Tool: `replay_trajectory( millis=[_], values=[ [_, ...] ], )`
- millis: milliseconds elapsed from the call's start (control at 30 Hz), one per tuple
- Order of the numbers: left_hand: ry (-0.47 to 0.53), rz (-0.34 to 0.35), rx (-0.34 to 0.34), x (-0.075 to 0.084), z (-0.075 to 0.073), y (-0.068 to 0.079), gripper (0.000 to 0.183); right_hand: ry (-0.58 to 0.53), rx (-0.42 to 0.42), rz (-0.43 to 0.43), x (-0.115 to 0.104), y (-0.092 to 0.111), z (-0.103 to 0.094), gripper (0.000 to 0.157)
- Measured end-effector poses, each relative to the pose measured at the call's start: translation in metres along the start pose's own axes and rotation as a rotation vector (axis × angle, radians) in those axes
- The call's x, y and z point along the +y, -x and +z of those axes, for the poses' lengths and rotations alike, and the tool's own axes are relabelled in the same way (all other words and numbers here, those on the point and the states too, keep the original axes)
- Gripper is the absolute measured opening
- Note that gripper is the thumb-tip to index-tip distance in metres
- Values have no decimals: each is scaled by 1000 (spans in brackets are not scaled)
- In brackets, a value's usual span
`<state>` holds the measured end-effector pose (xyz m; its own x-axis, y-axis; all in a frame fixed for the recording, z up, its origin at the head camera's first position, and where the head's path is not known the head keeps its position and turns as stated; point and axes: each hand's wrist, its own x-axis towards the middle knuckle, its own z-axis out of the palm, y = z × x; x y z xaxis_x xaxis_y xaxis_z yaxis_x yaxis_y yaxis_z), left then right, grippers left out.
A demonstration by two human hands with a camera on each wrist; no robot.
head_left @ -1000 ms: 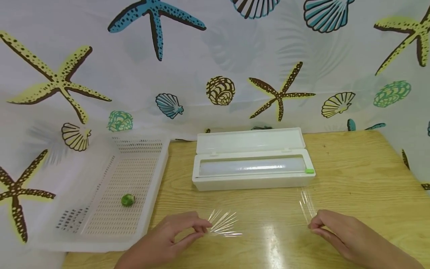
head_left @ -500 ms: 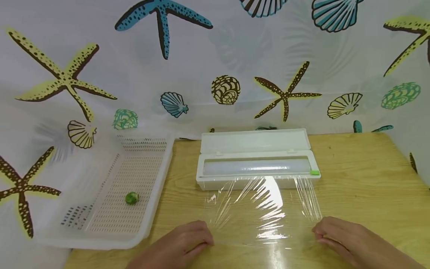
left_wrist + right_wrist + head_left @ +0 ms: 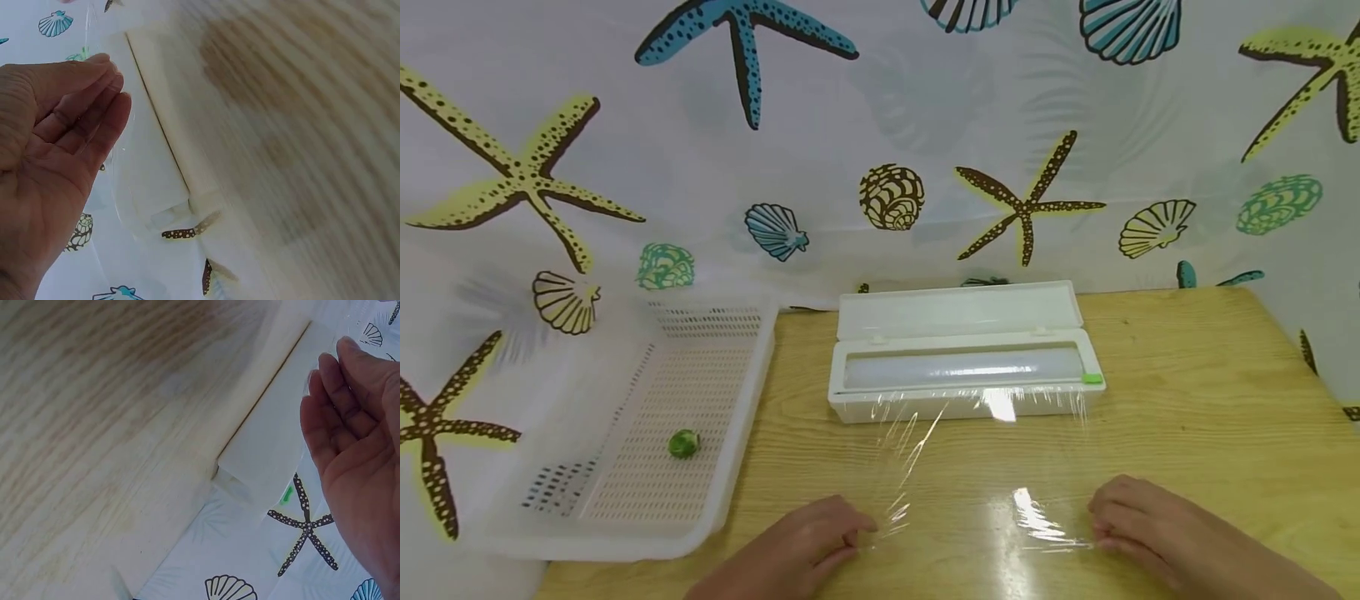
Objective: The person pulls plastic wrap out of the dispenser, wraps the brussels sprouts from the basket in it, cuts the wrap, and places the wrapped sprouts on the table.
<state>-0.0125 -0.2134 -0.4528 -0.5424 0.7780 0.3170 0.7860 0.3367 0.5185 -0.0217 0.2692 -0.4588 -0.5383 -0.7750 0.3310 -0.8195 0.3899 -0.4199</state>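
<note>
1. So the left grip (image 3: 805,537), a bare hand at the lower middle of the frame, has thumb and fingertips pinching a corner of clear cling film (image 3: 979,471).
2. Right grip (image 3: 1150,527), lower right, same deal: fingers bent, pinching the other near corner.
3. The cling film itself sits between the two, stretched out over the tabletop (image 3: 1202,392) at lower centre. Super see-through, mostly just creases and glare. Its far end runs up to the dispenser's front edge.
4. That white film dispenser (image 3: 958,341) is dead centre, lid (image 3: 958,310) flipped open at the back, film roll (image 3: 962,368) inside, little green tab (image 3: 1092,379) at its right end.
5. Lower left there's a white plastic basket (image 3: 751,417), well apart from the dispenser, with one Brussels sprout (image 3: 684,444) on its bottom.
6. Backdrop up top is a starfish-and-shell print cloth (image 3: 985,100).
</note>
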Motion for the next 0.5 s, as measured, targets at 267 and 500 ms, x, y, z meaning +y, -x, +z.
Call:
replay_trajectory(
  millis=[267, 500],
  values=[
    [-171, 56, 11, -5, 13, 3, 27, 66, -39, -15, 7, -3, 10, 24],
    [-140, 6, -63, -9, 16, 0, 21, 173, -42, -102, 12, -5, 22, 19]
  ],
)
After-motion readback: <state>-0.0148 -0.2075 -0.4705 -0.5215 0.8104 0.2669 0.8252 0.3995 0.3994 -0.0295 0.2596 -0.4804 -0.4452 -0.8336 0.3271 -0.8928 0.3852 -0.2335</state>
